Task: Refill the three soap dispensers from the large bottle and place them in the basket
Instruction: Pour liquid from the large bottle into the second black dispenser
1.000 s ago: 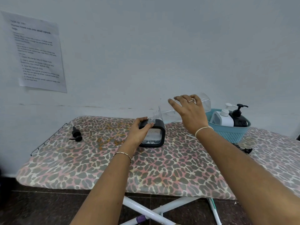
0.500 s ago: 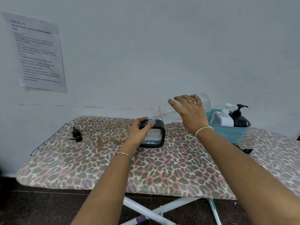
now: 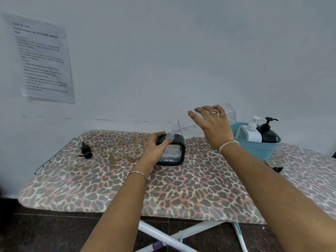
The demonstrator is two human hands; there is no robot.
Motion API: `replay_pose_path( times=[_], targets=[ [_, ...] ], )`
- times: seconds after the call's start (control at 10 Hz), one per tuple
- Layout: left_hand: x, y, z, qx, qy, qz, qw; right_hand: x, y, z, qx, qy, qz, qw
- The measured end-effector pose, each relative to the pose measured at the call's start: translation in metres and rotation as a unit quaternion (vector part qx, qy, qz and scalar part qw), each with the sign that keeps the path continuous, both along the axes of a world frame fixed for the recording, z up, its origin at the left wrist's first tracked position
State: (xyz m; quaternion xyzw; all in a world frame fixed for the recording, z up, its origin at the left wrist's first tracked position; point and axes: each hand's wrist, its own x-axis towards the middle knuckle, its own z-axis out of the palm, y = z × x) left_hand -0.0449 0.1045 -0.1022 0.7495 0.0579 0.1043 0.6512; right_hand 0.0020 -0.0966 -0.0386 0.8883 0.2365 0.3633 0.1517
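A square black dispenser (image 3: 174, 151) with a clear window stands on the leopard-print board, its pump off and its neck open. My left hand (image 3: 158, 148) grips its top left corner. My right hand (image 3: 212, 126) holds the large clear bottle (image 3: 229, 113) tipped nearly level, its mouth over the dispenser's neck. The bottle looks almost empty. A white dispenser (image 3: 251, 132) and a black dispenser (image 3: 268, 133) stand in the teal basket (image 3: 258, 151) at the right.
A loose black pump head (image 3: 85, 149) lies on the board (image 3: 181, 188) at the left. Another black pump part (image 3: 276, 168) lies in front of the basket. A printed sheet (image 3: 41, 59) hangs on the wall behind. The board's front edge is close to me.
Almost nothing has moved. The bottle stays tipped over the dispenser, with both hands holding as before.
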Motion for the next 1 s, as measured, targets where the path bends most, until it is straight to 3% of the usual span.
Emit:
replay_pose_path(
  times=[1.0],
  targets=[
    [-0.0037,-0.0022,0.0029,-0.013,0.000,-0.001,1.000,-0.0013,0.0004,0.0074,-0.040,0.004,-0.002,0.999]
  ],
)
